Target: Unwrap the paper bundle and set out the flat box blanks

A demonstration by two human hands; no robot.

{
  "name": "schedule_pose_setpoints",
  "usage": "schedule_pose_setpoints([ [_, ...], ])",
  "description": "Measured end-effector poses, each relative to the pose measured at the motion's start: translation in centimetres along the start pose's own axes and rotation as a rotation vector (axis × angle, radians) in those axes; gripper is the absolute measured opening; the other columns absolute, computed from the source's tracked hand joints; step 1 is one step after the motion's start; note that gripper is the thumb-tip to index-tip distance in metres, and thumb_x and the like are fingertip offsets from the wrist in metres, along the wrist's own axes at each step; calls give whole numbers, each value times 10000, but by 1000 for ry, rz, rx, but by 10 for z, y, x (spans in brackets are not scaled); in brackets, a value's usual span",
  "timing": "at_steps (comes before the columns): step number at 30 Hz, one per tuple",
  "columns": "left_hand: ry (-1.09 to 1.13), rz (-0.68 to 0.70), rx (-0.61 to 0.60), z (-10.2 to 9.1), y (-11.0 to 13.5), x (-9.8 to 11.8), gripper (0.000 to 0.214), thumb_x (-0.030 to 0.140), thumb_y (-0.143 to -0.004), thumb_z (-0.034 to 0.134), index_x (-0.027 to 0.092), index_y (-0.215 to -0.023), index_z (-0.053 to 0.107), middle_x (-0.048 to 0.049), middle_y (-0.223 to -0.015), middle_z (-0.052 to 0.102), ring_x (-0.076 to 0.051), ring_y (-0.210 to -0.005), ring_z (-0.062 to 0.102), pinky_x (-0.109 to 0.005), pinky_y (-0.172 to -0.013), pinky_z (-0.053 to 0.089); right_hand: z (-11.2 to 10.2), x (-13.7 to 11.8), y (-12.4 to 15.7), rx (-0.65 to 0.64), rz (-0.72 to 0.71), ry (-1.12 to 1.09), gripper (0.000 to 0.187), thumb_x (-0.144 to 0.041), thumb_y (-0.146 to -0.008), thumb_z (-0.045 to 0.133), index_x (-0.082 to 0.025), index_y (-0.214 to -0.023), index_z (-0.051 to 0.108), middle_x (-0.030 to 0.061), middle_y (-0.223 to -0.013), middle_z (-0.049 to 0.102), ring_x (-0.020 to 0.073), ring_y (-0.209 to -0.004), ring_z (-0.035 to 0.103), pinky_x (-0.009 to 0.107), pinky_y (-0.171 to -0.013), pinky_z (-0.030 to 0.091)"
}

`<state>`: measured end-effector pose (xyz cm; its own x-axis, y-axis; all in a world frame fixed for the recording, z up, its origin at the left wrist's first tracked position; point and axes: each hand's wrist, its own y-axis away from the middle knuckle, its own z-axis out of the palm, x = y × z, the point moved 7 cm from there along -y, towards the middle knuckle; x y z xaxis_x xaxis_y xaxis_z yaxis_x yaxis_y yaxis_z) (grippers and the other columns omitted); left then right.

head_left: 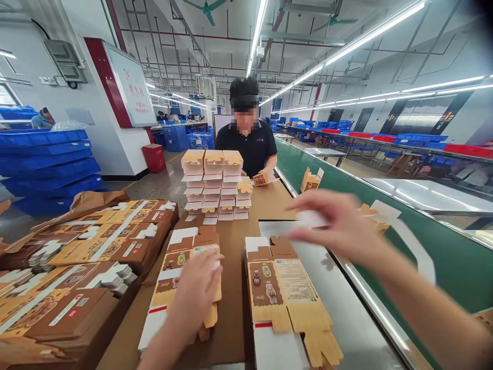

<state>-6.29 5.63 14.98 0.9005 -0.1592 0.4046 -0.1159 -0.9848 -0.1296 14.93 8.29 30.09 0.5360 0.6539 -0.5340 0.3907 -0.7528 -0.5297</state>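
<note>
My left hand (194, 282) lies over a stack of flat, unfolded cartons (177, 257), its fingers stretched across the top one. Something white shows at its fingertips. To the right is a second pile of flat printed cartons (269, 288), brown, yellow and white. My right hand (335, 226), smeared by motion, is raised above the table's right side near the conveyor. Its thumb and fingers are apart, with a white patch by the fingertips that I cannot make out. Beyond it, a partly folded carton (375, 216) sits on the green conveyor belt (435, 257).
Folded open boxes (213, 185) are piled ahead on the table. Across from me a person (246, 133) holds a small carton (262, 179). Bundled flat cartons (108, 241) lie at left, blue crates (46, 164) behind them. Another box (311, 180) stands on the belt.
</note>
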Motion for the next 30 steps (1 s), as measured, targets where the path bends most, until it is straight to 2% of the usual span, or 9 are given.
schedule_pose_setpoints([
  [2, -61, -134, 12, -18, -6, -43, 409, 343, -924, 271, 145, -1146, 551, -136, -1262, 564, -297, -1223, 453, -556, -1028, 312, 80, -2, -13, -280, 3, 27, 269, -374, -791, 717, -150, -925, 652, 21, -887, 682, 159, -799, 647, 337, -722, 542],
  [5, -101, -205, -72, -19, -11, -83, 263, 338, -888, 467, 160, -1040, 585, -79, -1059, 624, -252, -1085, 529, -506, -958, 365, 190, 1, -19, -600, 24, 104, 288, -331, -773, 740, -139, -970, 652, 55, -1012, 682, 201, -947, 642, 390, -823, 529],
  [7, -103, -210, -99, -14, -11, -92, 226, 352, -880, 497, 160, -957, 587, -49, -968, 611, -222, -1025, 535, -473, -940, 376, 237, 5, -18, -724, 39, 179, 231, -303, -844, 665, -143, -1008, 636, 65, -1074, 657, 211, -974, 632, 416, -832, 526],
  [9, -81, -193, -101, -10, -9, -93, 215, 355, -882, 489, 159, -869, 577, -43, -955, 587, -212, -1009, 515, -456, -928, 376, 260, 9, -16, -784, 55, 234, 254, -299, -887, 609, -151, -1094, 601, 74, -1131, 629, 221, -999, 623, 432, -838, 524],
  [11, -29, -156, -98, -9, -7, -90, 201, 344, -883, 482, 162, -869, 567, -45, -997, 568, -207, -1015, 498, -443, -924, 375, 266, 10, -13, -823, 63, 264, 298, -309, -897, 596, -157, -1153, 572, 78, -1156, 617, 224, -1009, 619, 433, -839, 525],
  [15, 88, -80, -93, -12, -7, -85, 271, 365, -872, 500, 188, -1071, 551, -58, -1151, 543, -229, -1110, 463, -470, -971, 340, 265, 8, -9, -873, 66, 293, 293, -316, -902, 588, -161, -1151, 576, 84, -1190, 601, 216, -994, 623, 422, -829, 532],
  [20, 201, -62, -95, -5, -11, -91, 219, 353, -881, 497, 161, -823, 585, -28, -889, 594, -190, -944, 529, -439, -924, 384, 264, 3, -10, -847, 70, 255, 235, -290, -916, 570, -158, -1108, 600, 74, -1138, 631, 217, -1007, 624, 436, -855, 521],
  [26, 434, -131, 3, 5, -12, -99, 317, 454, -868, 514, 149, -810, 579, 1, -769, 582, -121, -705, 553, -307, -690, 479, 267, 12, -14, -789, 14, -105, 149, -274, -912, 579, -141, -939, 640, 31, -962, 671, 177, -885, 648, 387, -803, 531],
  [30, 565, -227, 142, -1, -12, -112, 383, 506, -900, 417, 150, -824, 538, 38, -656, 489, -78, -541, 461, -243, -537, 429, 252, 38, -18, -614, 132, -409, 155, -277, -907, 589, -130, -866, 617, -17, -786, 630, 109, -648, 612, 265, -596, 525],
])
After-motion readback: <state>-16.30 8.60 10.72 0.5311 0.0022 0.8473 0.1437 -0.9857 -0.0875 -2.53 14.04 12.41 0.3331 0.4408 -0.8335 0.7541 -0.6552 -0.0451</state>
